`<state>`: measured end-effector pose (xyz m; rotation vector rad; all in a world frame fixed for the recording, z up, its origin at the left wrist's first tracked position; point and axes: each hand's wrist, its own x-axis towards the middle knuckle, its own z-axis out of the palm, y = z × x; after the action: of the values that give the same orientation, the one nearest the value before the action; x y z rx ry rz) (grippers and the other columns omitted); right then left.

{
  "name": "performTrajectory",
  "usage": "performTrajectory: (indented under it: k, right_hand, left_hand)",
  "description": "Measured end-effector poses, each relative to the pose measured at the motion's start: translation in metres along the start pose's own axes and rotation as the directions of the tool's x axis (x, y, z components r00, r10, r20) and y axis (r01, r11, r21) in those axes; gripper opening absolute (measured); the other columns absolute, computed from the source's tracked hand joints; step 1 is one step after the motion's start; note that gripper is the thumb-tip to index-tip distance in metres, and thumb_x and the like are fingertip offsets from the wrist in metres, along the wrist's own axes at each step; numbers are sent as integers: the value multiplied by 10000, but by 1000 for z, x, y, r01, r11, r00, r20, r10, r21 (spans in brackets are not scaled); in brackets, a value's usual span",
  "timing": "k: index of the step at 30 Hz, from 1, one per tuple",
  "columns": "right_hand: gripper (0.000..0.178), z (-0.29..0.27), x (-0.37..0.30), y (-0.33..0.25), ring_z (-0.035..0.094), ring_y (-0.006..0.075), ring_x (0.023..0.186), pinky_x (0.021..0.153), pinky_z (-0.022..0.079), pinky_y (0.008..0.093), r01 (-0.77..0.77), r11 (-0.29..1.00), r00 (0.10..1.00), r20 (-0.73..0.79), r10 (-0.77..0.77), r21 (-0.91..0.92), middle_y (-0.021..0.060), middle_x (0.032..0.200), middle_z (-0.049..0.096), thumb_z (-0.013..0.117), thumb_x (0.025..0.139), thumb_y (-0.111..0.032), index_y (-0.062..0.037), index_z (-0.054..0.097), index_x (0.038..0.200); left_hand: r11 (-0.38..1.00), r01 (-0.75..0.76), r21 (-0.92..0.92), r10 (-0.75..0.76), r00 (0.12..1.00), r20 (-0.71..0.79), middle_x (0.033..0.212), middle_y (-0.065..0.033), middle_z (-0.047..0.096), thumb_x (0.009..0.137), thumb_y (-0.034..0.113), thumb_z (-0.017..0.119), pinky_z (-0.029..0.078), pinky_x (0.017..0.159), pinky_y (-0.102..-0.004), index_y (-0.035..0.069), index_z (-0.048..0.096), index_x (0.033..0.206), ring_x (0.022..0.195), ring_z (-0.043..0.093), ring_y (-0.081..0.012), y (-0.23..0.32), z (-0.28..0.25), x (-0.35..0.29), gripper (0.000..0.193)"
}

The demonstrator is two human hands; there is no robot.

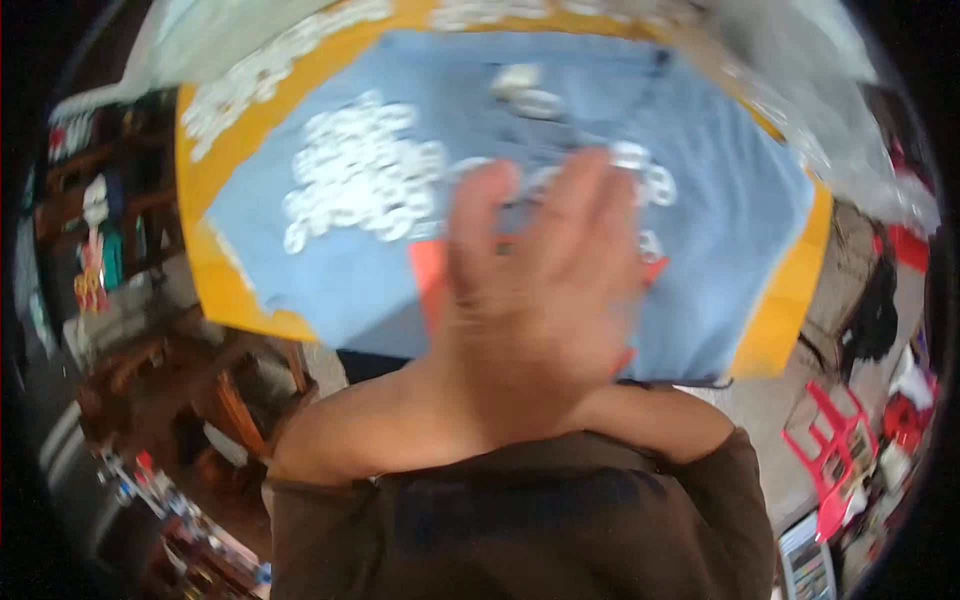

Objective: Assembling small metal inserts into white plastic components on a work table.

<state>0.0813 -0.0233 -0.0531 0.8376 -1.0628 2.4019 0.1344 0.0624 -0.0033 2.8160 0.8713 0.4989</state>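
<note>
My left hand (pixel 475 285) and my right hand (pixel 580 260) come together in the middle and overlap, both smeared by motion. Their fingers point away from me over a blue-grey cloth (pixel 720 230); whether they hold anything cannot be made out. Under and beside them shows an orange-red flat piece (pixel 427 270), mostly covered. A heap of small white rings (pixel 365 170) lies left of the hands. A few more white rings (pixel 655 185) are scattered just beyond and to the right of my fingers. Farther off rests a pair of larger whitish pieces (pixel 530 92), blurred.
The cloth lies on a yellow surface (pixel 790 320), with more white pieces (pixel 255 85) along its far left edge. Clear plastic sheeting (pixel 820 110) hangs at the far right. A pink plastic stool (pixel 835 440) stands on the floor at right, wooden furniture (pixel 240 405) at left.
</note>
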Motion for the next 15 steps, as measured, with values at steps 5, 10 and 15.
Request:
performTrajectory:
  k: [5, 10, 15]
  right_hand:
    - [425, -8, 20, 2, 470, 390, 1057, 914, 368, 434, 36, 902, 867, 436, -243, 430, 264, 1161, 463, 439, 870, -252, 16, 350, 1187]
    - [379, -18, 9, -11, 483, 385, 1033, 901, 376, 430, -81, 637, 622, 538, -568, 766, 254, 1139, 477, 465, 857, -230, 19, 400, 1135]
    - [334, -34, 28, -14, 495, 381, 1009, 888, 383, 426, -257, 275, 398, 360, -844, 927, 244, 1118, 490, 491, 843, -207, 23, 450, 1083]
  left_hand:
    - [965, -18, -260, -32, 981, -189, 968, -152, 547, 654, 238, 482, 263, 912, -513, 20, 619, 724, 1047, 439, -302, -2, 10, -8, 267]
    - [891, -1, -454, -152, 942, -299, 890, -117, 542, 648, 197, 502, 285, 889, -475, 58, 588, 700, 950, 472, -263, -13, -4, -15, 171]
    - [759, -105, -642, -217, 889, -402, 735, -84, 492, 570, 263, 562, 405, 654, -342, 26, 541, 751, 693, 496, -220, -34, -20, -46, 299]
